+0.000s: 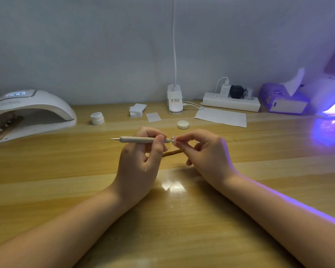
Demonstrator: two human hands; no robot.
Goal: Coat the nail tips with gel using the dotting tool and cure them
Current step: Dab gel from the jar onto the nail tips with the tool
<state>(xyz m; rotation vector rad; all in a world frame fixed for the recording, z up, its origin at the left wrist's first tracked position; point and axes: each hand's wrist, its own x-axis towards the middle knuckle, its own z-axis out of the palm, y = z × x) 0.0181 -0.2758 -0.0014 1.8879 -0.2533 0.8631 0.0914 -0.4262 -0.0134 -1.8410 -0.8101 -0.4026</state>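
My left hand (141, 157) grips a pale dotting tool (137, 139) that lies level, its right tip touching a small pink nail tip (173, 139). My right hand (205, 153) pinches that nail tip between thumb and fingers; the tip sits on a wooden stick (172, 152) that slants down beneath both hands. A white curing lamp (27, 113) stands at the far left with a strip of nail tips inside. A second lamp (329, 97) at the far right glows violet. A small white gel jar (97, 118) stands behind my hands, its loose lid (182, 124) farther right.
On the wooden table (66, 180) at the back lie a stack of white wipes (136, 110), a single wipe (153, 117) and a paper sheet (220, 117). A clip lamp base (174, 101), a power strip (231, 101) and a purple tissue box (278, 99) line the wall.
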